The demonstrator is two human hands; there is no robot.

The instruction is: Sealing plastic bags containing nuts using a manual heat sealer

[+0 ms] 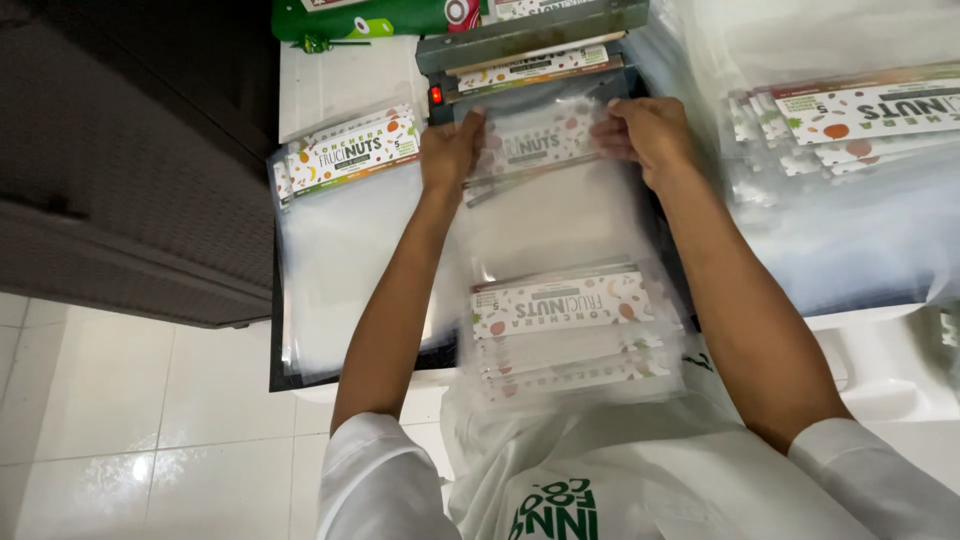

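— So, what are your hands doing?
— Your left hand and right hand are each pinching a top corner of a clear pouch, keeping its mouth flat at the sealer.
— And around them?
— More pouches are lying in a stack near your body, others are waiting left and right.
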